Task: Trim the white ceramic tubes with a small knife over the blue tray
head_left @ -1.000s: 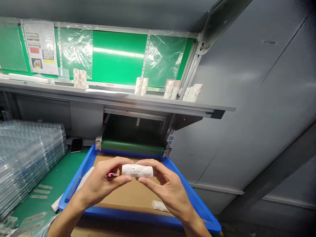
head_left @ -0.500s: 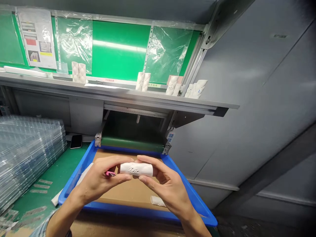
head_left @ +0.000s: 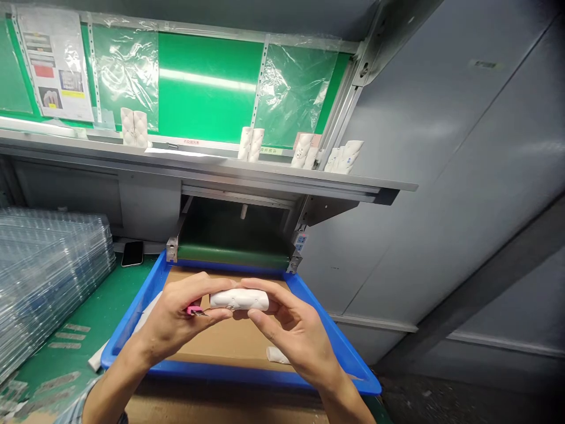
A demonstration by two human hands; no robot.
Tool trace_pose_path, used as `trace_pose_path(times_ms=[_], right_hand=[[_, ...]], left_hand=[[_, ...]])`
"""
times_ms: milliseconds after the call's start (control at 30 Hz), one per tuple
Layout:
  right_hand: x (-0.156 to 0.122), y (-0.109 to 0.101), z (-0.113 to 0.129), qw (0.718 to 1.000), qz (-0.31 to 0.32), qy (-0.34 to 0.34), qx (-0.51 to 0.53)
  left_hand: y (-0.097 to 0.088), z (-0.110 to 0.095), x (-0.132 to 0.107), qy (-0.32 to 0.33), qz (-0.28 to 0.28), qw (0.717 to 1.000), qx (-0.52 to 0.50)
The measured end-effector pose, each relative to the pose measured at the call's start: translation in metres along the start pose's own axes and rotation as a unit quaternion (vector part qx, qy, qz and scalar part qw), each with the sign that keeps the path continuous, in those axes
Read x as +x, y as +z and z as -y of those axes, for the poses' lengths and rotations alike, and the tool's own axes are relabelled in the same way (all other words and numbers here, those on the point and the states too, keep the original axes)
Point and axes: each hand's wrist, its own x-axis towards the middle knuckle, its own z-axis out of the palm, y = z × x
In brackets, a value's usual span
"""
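Note:
A white oblong plastic case [head_left: 239,300] is held level between both hands above a blue tray [head_left: 335,344]. My left hand [head_left: 174,321] pinches its left end and also grips a small pink tool [head_left: 193,310] with a metal tip. My right hand [head_left: 291,333] closes its fingers round the case's right end and underside. The case's seam side faces me. A brown cardboard sheet [head_left: 236,344] lines the tray, and another white piece [head_left: 276,354] lies on it under my right hand.
A stack of clear plastic trays [head_left: 48,271] stands at the left on the green mat, with a black phone [head_left: 132,252] behind it. White cases [head_left: 135,128] stand on the grey shelf [head_left: 265,176] above. A grey panel wall [head_left: 463,194] is on the right.
The white case has been turned in my hands: the embossed lettering seen earlier no longer faces me. The view has shifted slightly; both hands stay over the tray.

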Motion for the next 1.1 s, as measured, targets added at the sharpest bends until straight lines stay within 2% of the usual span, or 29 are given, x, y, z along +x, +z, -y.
trace_pose_path(times_ms=[233,367,533,733,867,1100], right_hand=[[0.000,-0.001,0.002,0.998,-0.002,-0.028,-0.051],[-0.001,-0.002,-0.002,0.999,-0.025,-0.011,-0.036],[0.000,-0.001,-0.005,0.998,-0.036,-0.028,-0.047],[0.002,-0.001,-0.007,0.999,-0.042,0.010,-0.032],[0.002,-0.001,-0.007,0.998,-0.047,-0.005,-0.048],[0.001,-0.002,-0.008,0.995,-0.061,-0.042,-0.066]], left_hand=[[0.002,0.000,-0.003,-0.058,0.010,0.998,0.008],[0.002,0.002,-0.006,-0.041,-0.002,0.999,0.007],[0.000,0.001,-0.005,-0.072,0.023,0.997,-0.023],[-0.001,0.000,-0.002,-0.072,0.006,0.997,-0.033],[-0.001,0.000,-0.002,-0.090,0.019,0.995,-0.037],[-0.001,0.002,-0.002,-0.077,0.015,0.997,-0.030]])
